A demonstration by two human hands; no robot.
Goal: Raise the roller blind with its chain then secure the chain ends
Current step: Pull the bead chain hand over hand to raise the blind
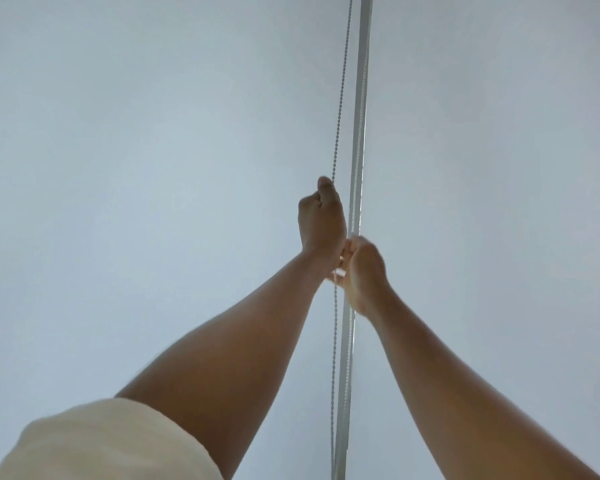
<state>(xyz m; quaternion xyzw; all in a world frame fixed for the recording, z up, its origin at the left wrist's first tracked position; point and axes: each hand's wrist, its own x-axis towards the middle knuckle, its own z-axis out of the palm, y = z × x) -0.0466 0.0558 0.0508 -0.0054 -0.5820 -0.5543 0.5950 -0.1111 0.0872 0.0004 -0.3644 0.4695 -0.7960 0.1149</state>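
Note:
A pale grey roller blind fills the left of the view. A thin beaded chain hangs in front of it, just left of a white vertical frame strip. My left hand is raised and shut on this chain strand, thumb uppermost. A second strand runs along the strip itself. My right hand sits just below and to the right of the left one, fingers curled around the chain by the strip. The chain continues down below both hands.
Right of the frame strip is another plain pale surface, blind or wall, I cannot tell which. A cream short sleeve covers my left upper arm at the bottom left.

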